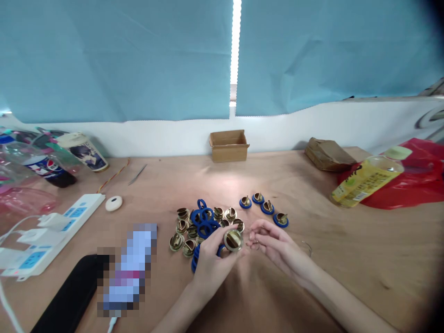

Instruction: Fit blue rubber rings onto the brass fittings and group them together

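My left hand (212,259) is closed on a round brass-coloured metal piece (233,240) with a pale rim, its gold back turned up. Just to its right, my right hand (277,247) has its fingertips pinched together. Something thin and clear or wiry seems to be between them, too small to name. Left of and behind my left hand lie several similar brass pieces (176,241) and a heap of blue rings (205,222). Beyond my right hand sit several brass pieces set in blue rings (280,219). A thin curved wire (308,248) shows behind my right wrist.
An open cardboard box (229,153) stands by the wall. On the left are a white power strip (83,206), a phone (130,268), a black case (71,296) and a cola bottle (48,169). A yellow-labelled bottle (369,180) leans on a red bag (423,185) at right.
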A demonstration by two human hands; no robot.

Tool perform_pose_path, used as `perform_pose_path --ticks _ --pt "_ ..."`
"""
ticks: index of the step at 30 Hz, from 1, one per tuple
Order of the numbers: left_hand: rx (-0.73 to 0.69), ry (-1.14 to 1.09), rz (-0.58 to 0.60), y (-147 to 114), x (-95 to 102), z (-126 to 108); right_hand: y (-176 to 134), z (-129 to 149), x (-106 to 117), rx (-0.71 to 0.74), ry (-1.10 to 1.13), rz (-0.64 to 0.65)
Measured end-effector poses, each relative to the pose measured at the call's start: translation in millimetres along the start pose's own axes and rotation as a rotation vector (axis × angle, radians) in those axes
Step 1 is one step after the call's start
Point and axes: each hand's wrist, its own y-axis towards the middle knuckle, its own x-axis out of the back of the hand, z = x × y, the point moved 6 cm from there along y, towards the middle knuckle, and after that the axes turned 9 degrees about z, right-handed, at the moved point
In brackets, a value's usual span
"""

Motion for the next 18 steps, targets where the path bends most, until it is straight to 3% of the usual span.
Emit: perform_pose_path --ticks 9,18 --pt "0.066 -0.039 0.094 -2 -9.6 -4 -2 2 1 0.041 -0.113 -0.018" --pt "0.029 -0.097 0.124 -3 -12.3 -5 -2 -6 -9 0.007 -0.127 0.089"
